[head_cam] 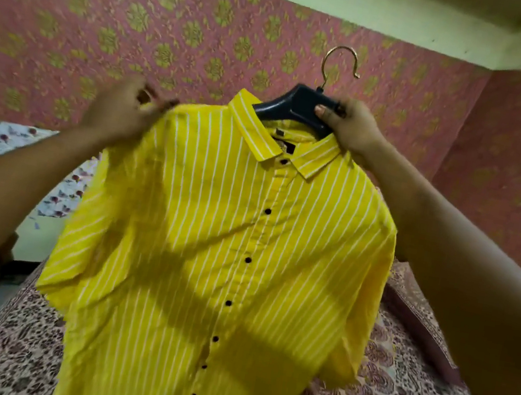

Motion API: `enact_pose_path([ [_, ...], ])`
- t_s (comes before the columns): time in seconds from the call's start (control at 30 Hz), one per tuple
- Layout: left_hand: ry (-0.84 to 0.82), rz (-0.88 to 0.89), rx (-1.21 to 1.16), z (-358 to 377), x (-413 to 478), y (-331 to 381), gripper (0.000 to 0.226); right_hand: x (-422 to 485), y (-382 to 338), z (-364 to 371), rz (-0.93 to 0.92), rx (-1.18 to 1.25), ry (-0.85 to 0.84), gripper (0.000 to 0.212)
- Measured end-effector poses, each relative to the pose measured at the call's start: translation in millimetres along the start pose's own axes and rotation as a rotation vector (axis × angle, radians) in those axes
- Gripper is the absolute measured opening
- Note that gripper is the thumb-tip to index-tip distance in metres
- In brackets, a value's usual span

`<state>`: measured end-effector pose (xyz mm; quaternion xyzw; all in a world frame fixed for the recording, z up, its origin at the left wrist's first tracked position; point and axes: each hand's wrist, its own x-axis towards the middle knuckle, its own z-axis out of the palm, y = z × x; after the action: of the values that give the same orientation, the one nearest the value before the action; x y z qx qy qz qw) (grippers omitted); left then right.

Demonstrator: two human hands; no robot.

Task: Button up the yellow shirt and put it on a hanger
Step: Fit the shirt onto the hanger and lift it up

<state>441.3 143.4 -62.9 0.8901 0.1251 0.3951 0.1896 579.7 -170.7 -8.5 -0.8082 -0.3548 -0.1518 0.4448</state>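
Both bare arms reach forward and upward, the forearms rising from the lower corners. The right grip is the higher one, its fingers curled over the dark plastic hanger with a gold metal hook and its thumb pressed on the front. The left grip, blurred, pinches the shoulder of the yellow white-striped shirt between thumb and fingertips.

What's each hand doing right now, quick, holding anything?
Left hand: pinches the yellow shirt at its shoulder, though blurred.
Right hand: grips the hanger.
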Motion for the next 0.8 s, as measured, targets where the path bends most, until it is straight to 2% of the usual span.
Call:
enact_pose_path([
  [0.03, -0.125, -0.013, -0.008, 1, -7, 8, 0.053, -1, 5, 2, 0.003, 0.032, -0.002, 0.018],
  [0.1, -0.293, 0.055, 0.188, 2, -16, 12, 0.073, -3, 14, 5, 0.016, 0.094, -0.010, 0.008],
  [0.17, -0.316, 0.066, 0.272, 5, -20, 8, 0.065, -6, 18, 9, 0.034, 0.162, -0.049, 0.006],
  [0.23, -0.256, 0.042, 0.258, 8, -24, 5, 0.057, -7, 21, 13, 0.027, 0.172, -0.085, 0.010],
  [0.3, -0.247, 0.050, 0.233, 12, -32, 6, 0.059, -9, 20, 15, 0.026, 0.174, -0.135, 0.006],
  [0.37, -0.350, 0.034, 0.112, 15, -34, 4, 0.063, -10, 21, 18, 0.044, 0.203, -0.182, 0.006],
  [0.43, -0.449, 0.070, 0.107, 18, -34, 4, 0.067, -10, 25, 24, 0.052, 0.210, -0.197, 0.018],
  [0.53, -0.427, 0.119, 0.196, 26, -35, 0, 0.068, -9, 27, 31, 0.052, 0.177, -0.188, 0.023],
  [0.73, -0.165, 0.174, 0.307, 34, -39, 3, 0.048, -5, 25, 25, -0.002, 0.169, -0.169, 0.025],
  [0.8, -0.231, 0.215, 0.267, 30, -38, 4, 0.050, -5, 26, 21, -0.022, 0.170, -0.177, 0.026],
])
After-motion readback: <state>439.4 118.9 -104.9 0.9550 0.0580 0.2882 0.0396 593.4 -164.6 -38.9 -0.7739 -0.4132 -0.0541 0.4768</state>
